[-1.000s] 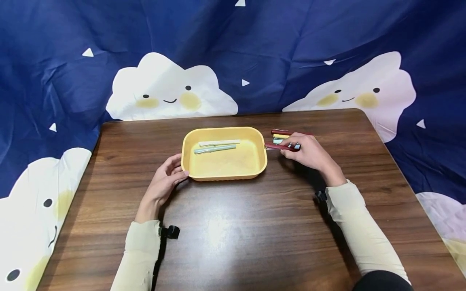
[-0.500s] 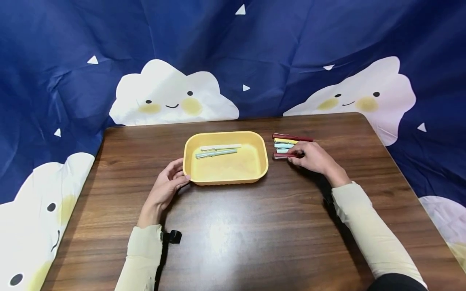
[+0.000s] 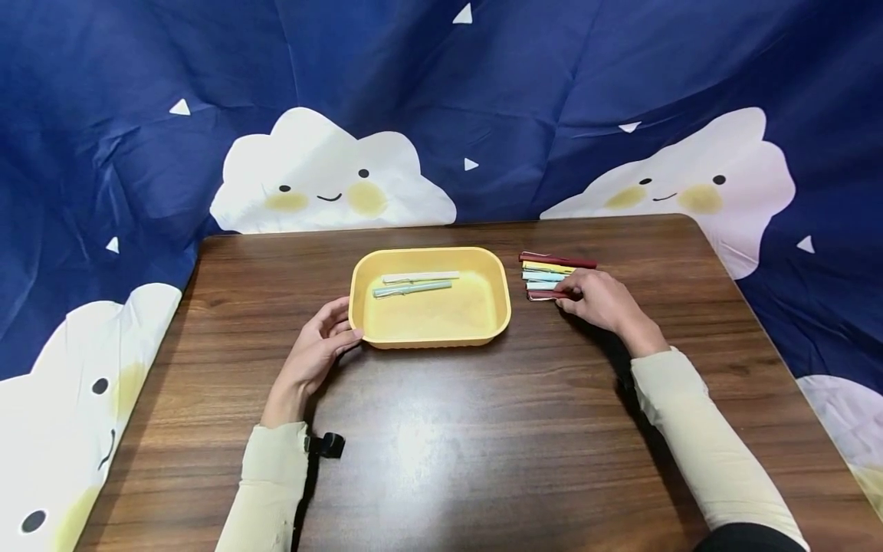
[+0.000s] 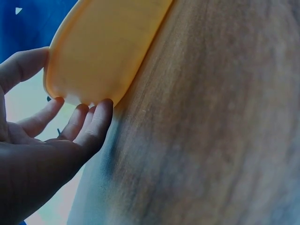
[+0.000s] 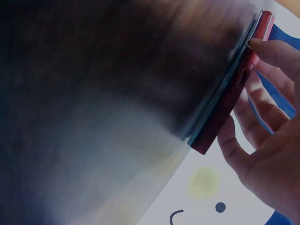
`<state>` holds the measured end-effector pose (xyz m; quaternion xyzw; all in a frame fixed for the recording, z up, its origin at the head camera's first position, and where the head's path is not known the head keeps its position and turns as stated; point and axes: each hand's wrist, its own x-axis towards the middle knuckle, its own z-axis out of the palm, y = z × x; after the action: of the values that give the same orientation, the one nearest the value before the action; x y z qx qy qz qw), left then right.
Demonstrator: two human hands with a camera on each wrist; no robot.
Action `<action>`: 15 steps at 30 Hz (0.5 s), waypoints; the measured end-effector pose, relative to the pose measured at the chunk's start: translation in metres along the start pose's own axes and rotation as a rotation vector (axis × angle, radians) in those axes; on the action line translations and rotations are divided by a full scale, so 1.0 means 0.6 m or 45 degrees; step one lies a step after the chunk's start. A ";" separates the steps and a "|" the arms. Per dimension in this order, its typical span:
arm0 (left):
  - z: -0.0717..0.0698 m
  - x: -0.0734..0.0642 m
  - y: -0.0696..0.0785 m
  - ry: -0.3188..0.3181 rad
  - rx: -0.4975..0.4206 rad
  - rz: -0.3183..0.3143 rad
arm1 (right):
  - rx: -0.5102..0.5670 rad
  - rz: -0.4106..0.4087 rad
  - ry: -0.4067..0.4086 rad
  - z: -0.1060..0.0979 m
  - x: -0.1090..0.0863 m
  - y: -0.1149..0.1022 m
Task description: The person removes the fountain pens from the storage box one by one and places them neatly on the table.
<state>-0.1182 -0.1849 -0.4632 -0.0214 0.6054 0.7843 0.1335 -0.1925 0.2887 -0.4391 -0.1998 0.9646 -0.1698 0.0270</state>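
Observation:
A yellow tray point(image 3: 429, 342) stands near the table's middle. My left hand point(image 3: 313, 353) holds its left end, thumb at the front corner and fingertips against the outer wall point(image 4: 93, 89). Inside lie a white pen point(image 3: 421, 277) and a pale green pen point(image 3: 415, 289), side by side. Right of the tray, my right hand point(image 3: 602, 305) pinches a dark red pen point(image 5: 228, 98) between thumb and fingers, at the front of a row of pens. Behind it are two pale blue pens point(image 3: 542, 277), a yellow pen point(image 3: 548, 268) and another dark red pen point(image 3: 562, 261).
The brown wooden table point(image 3: 428, 475) reflects a bright glare in front of the tray. A dark blue curtain point(image 3: 510, 100) with white smiling clouds hangs behind the table's back edge and along its sides.
My right hand has drawn the dark red pen rightward, away from the tray's right end, into line at the front of the row. The left hand keeps its hold on the tray.

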 end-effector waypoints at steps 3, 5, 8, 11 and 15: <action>-0.001 0.000 -0.001 -0.001 -0.002 0.003 | -0.020 0.013 0.003 0.001 0.001 0.001; -0.001 0.000 -0.002 0.000 -0.001 0.004 | -0.029 0.016 0.001 0.001 0.001 0.001; -0.001 0.000 -0.002 0.006 0.000 0.007 | -0.029 0.020 0.003 0.002 0.001 0.001; -0.001 0.000 -0.002 0.007 -0.002 0.010 | -0.025 0.023 0.010 0.002 0.002 0.001; 0.000 -0.001 0.000 0.003 -0.005 0.012 | -0.021 0.032 0.012 0.001 0.002 0.001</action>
<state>-0.1176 -0.1852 -0.4631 -0.0196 0.6041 0.7861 0.1291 -0.1938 0.2882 -0.4400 -0.1872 0.9685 -0.1624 0.0228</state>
